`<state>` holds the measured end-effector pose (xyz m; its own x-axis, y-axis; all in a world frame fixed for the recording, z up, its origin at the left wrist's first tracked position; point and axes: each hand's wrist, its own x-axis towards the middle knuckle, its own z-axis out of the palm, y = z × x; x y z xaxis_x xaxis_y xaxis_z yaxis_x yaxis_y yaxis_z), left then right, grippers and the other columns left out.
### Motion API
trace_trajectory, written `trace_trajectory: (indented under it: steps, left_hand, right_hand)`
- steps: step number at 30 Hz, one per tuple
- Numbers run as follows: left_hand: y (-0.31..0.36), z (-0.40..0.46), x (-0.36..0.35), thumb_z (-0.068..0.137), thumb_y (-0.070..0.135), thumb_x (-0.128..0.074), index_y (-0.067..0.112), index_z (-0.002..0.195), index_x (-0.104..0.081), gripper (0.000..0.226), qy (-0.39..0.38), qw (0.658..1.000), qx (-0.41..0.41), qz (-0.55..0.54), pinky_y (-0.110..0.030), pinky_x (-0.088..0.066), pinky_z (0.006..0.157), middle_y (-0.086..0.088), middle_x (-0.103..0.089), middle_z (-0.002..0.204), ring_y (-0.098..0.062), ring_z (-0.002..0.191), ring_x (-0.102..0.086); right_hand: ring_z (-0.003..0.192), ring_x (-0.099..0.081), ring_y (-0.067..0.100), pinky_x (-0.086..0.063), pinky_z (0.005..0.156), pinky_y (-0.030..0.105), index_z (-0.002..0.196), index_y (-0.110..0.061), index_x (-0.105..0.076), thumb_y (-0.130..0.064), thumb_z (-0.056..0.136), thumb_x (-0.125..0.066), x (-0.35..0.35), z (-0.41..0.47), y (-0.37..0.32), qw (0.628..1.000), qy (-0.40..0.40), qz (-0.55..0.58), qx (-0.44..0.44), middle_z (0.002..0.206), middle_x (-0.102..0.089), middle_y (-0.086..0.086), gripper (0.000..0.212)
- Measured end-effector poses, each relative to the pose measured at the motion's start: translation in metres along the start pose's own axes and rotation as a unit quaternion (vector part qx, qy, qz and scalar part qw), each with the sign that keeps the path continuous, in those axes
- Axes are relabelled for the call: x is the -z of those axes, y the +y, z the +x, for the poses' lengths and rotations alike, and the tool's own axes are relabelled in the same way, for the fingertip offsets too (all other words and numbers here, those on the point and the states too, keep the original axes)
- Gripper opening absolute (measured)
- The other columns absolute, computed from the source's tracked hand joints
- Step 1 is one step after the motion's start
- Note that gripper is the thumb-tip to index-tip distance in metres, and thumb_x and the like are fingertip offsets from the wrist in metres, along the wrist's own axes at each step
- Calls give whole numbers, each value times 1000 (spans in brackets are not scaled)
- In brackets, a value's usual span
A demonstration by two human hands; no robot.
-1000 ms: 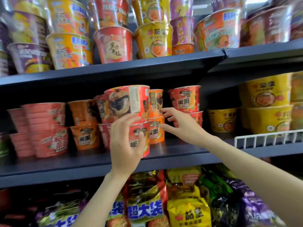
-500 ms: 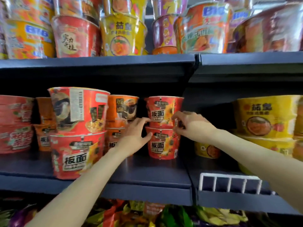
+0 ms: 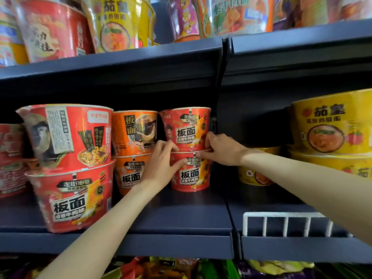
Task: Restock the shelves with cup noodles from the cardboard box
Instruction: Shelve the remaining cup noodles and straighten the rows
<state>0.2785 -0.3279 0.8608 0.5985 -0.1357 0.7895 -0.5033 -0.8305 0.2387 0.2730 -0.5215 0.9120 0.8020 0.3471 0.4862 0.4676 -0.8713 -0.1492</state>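
Cup noodles: red bowls stacked two high toward the back of the middle shelf (image 3: 181, 214), an upper red cup (image 3: 186, 127) sitting on a lower red cup (image 3: 191, 174).
Upper shelf: dark blue board (image 3: 120, 59) carrying red, yellow, purple and orange bowls.
Front red stack: a large red bowl (image 3: 70, 198) at the shelf's front edge with a second red bowl (image 3: 68, 133) on top, tilted slightly.
Yellow bowls: a stacked pair (image 3: 330, 125) on the neighbouring bay at right, with a smaller yellow cup (image 3: 255, 176) further back.
Orange stack: two orange cups (image 3: 134, 129) just left of the red pair, one on the other.
Wire divider: white rail (image 3: 285, 224) at the front of the right-hand bay.
Left hand: (image 3: 159, 168) reaches in from the lower left, fingers curled onto the left side of the lower red cup near its rim, thumb across its front.
Right hand: (image 3: 221, 150) comes from the right, fingers bent and gripping where the two red cups meet, thumb on the lower cup's rim.
Snack bags: coloured packets (image 3: 181, 268) on the level below.
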Motion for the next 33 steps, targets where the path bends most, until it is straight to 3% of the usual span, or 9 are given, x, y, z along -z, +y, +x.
trace_trajectory:
  steps: [3,8,11,16,18,23,30,33]
  left_hand:
    - [-6,4,-7,84,41,-64,20,115,-45,42,-14,999,14,-33,-44,-47,93,-2,-39,126,-21,110,-53]
    - [-13,13,-11,84,33,-67,20,131,-32,60,-36,996,9,-86,-41,-45,100,-7,-32,137,-21,120,-50]
    - [-12,15,-13,83,31,-69,23,141,-22,75,-32,995,6,-99,-38,-42,103,-9,-30,141,-21,125,-46]
    - [-8,24,-14,81,27,-71,28,149,10,105,-52,993,10,-106,-38,-31,111,-8,-16,154,-21,137,-31]
    - [-8,26,-15,81,24,-72,26,149,8,105,-49,992,-1,-120,-34,-29,111,-3,-18,155,-17,140,-26]
    - [-12,26,-18,79,22,-74,27,150,1,103,-24,990,-8,-137,-39,-35,109,-2,-24,154,-18,136,-34]
    - [-15,27,-18,79,25,-73,32,149,2,103,-38,987,-4,-157,-41,-36,109,-3,-22,153,-19,136,-34]
    - [-14,24,-19,78,28,-74,30,150,-3,101,-16,989,-13,-143,-39,-36,108,-5,-25,151,-20,134,-37]
  right_hand:
    - [105,-60,25,-44,82,31,119,-8,-41,-43,91,-56,-6,2,-2,1000,8,-25,-1,119,-58,8,48]
    - [107,-59,24,-43,81,28,122,-9,-40,-43,90,-58,-7,2,0,1000,6,0,-17,122,-56,8,50]
    - [109,-59,24,-50,90,35,127,-10,-36,-44,85,-64,-10,7,6,995,26,79,-57,125,-56,8,61]
    - [125,-50,25,-43,103,36,150,-15,7,-31,84,-69,-11,15,2,974,4,215,-77,142,-46,9,103]
    - [126,-49,24,-42,102,35,150,-18,15,-25,84,-69,-12,16,0,968,3,239,-74,142,-46,9,107]
    - [120,-56,25,-47,100,40,151,-18,7,-28,83,-71,-14,15,4,975,44,207,-63,136,-53,8,104]
    - [119,-56,24,-46,101,38,149,-15,17,-29,85,-68,-9,14,4,985,6,161,-60,136,-53,9,107]
    - [122,-53,23,-43,99,31,148,-14,19,-25,85,-68,-5,14,3,984,-11,165,-68,138,-51,9,108]
